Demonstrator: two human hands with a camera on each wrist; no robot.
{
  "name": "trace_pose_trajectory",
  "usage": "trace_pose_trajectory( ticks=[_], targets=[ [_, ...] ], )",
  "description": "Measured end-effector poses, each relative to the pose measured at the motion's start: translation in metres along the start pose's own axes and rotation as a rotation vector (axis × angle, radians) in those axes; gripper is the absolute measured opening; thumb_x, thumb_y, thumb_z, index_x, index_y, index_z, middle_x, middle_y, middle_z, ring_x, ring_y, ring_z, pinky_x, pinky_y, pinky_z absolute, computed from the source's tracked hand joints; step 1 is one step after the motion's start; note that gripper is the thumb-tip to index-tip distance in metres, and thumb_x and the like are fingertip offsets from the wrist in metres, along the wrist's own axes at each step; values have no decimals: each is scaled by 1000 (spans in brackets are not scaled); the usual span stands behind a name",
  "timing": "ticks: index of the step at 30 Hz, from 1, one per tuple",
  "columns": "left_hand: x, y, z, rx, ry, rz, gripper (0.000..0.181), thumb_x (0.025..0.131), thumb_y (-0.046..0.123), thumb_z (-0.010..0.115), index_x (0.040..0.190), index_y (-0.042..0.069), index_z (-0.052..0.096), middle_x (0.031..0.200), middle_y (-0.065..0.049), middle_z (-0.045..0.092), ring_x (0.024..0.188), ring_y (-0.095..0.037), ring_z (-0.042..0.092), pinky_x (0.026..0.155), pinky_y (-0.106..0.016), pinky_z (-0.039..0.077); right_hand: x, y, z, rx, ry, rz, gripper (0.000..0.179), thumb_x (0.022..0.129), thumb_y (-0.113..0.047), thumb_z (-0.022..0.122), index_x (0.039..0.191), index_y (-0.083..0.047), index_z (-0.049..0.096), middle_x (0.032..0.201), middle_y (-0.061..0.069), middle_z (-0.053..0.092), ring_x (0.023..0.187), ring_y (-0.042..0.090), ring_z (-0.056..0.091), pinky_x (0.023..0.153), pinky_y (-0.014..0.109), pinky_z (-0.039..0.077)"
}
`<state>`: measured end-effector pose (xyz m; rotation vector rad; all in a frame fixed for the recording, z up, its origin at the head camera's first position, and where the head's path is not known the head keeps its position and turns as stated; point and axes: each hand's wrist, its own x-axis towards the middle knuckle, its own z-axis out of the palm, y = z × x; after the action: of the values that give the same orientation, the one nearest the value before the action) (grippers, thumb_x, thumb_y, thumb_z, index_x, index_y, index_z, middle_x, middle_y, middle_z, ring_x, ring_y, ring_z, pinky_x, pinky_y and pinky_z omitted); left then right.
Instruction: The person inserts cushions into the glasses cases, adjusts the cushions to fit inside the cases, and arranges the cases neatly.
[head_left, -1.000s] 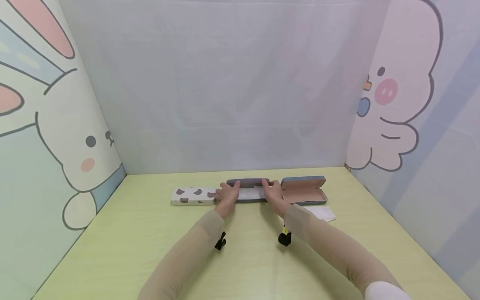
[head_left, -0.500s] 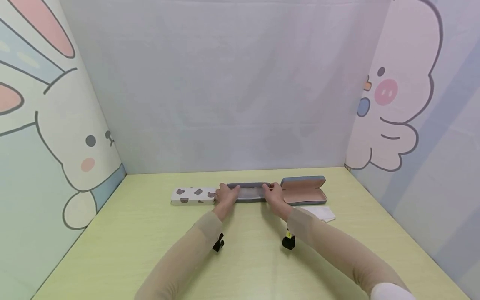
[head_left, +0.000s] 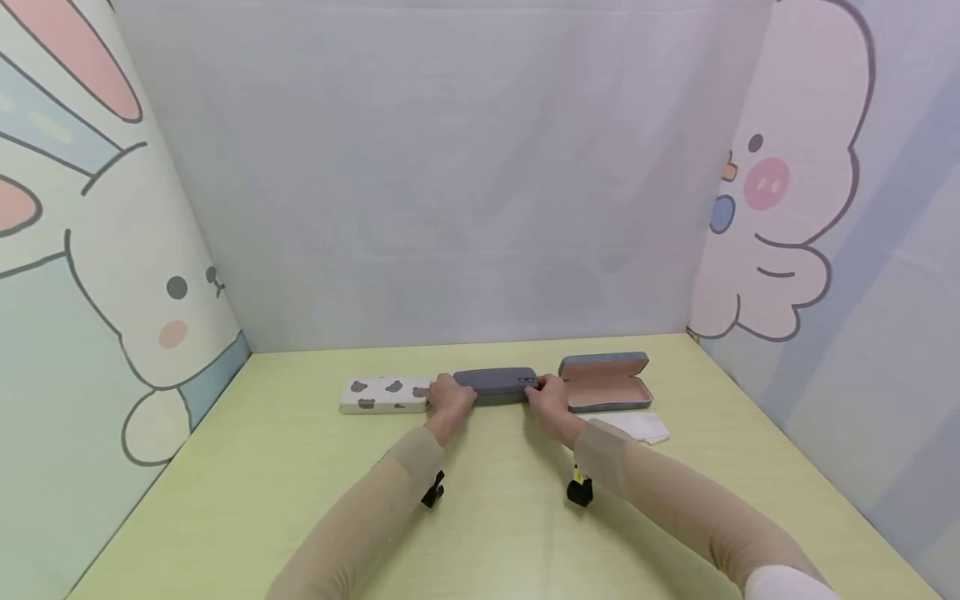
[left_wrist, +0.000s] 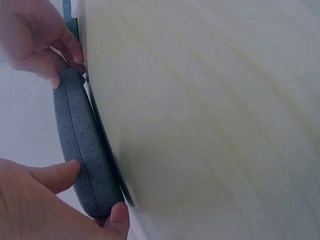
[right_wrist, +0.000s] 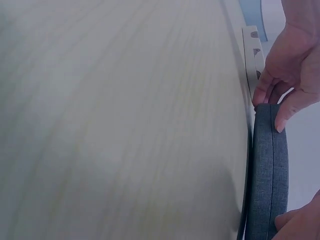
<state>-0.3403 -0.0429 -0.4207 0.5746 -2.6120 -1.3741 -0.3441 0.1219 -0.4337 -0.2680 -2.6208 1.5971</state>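
A grey glasses case (head_left: 491, 382) with a small spectacles print lies closed near the back of the table, between my hands. My left hand (head_left: 450, 400) grips its left end, and my right hand (head_left: 552, 402) grips the right end. The left wrist view has the left thumb on the seam side of the case (left_wrist: 85, 145), with fingers curled round its end. In the right wrist view, the fingers of the left hand (right_wrist: 295, 70) wrap the far end, while only part of the right hand (right_wrist: 305, 220) shows. What the case contains is hidden.
A white case (head_left: 385, 395) with brown bear prints lies closed just left of my left hand. To the right stands an open blue case (head_left: 606, 383) with a pinkish lining. In front of it lies a white folded cloth (head_left: 637, 427), partly behind my right sleeve.
One second ago the grey case stood open with a pale lining and something white inside. Its lid has come down towards me and the case is now closed. Both hands stay at its ends.
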Motion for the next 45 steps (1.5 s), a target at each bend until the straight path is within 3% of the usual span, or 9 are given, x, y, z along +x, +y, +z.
trace_pose_trajectory(
  ticks=[10,14,17,20,23,28,31,40,45],
  targets=[
    [-1,-1,-7,36,-121,22,14,75,-2,56,89,-5,57,102,-22,60,90,-29,44,78,-39,43,0,1,-7,-20,-92,-17,22,93,-5,56,111,7,61,107,23,62,83,24,54,65,30,45],
    [-4,-1,-7,-14,-166,14,28,77,-1,54,104,-9,54,122,-29,51,112,-38,44,88,-43,43,-2,0,-17,-35,-144,-52,42,91,-4,53,131,10,48,129,30,53,110,36,57,83,40,52],
    [-11,0,-6,-47,-128,74,41,80,3,56,118,-10,48,132,-32,38,127,-42,32,98,-49,39,-5,-1,-29,-33,-169,-93,53,92,-6,54,141,8,38,141,30,44,129,41,47,100,49,47],
    [-27,3,-1,-77,-105,172,52,82,6,60,129,-7,44,133,-28,34,127,-40,30,102,-50,39,-12,-2,-49,-20,-173,-156,45,94,-8,55,136,6,46,133,27,52,119,38,54,96,46,50],
    [-48,8,6,-150,-207,228,57,83,6,63,135,-5,42,130,-25,42,120,-36,43,98,-46,47,-16,0,-74,14,-181,-227,38,95,-8,55,130,6,51,124,26,58,107,34,61,86,40,55],
    [-75,21,25,-362,-564,108,54,89,6,63,136,-4,39,111,-26,59,74,-24,64,73,-37,59,-17,16,-120,42,-230,-261,39,97,-11,55,130,9,51,122,31,58,96,31,66,76,34,59],
    [-85,28,39,-418,-679,25,54,91,6,63,138,-2,38,105,-27,61,59,-18,62,67,-37,61,-15,32,-148,-6,-217,-226,40,97,-13,55,131,8,51,123,31,58,89,25,67,71,29,58],
    [-95,50,72,-385,-738,-47,59,92,-1,58,143,-2,30,60,-6,44,52,-20,56,70,-43,60,-5,80,-202,-107,-233,-53,45,94,-10,59,129,15,48,76,1,59,60,8,48,56,25,48],
    [-97,55,82,-342,-695,-62,58,91,-4,57,142,-3,31,75,-11,50,51,-21,55,68,-41,61,-5,90,-211,-155,-252,-35,48,90,-10,65,128,13,49,82,2,62,57,10,48,54,26,45]
  ],
)
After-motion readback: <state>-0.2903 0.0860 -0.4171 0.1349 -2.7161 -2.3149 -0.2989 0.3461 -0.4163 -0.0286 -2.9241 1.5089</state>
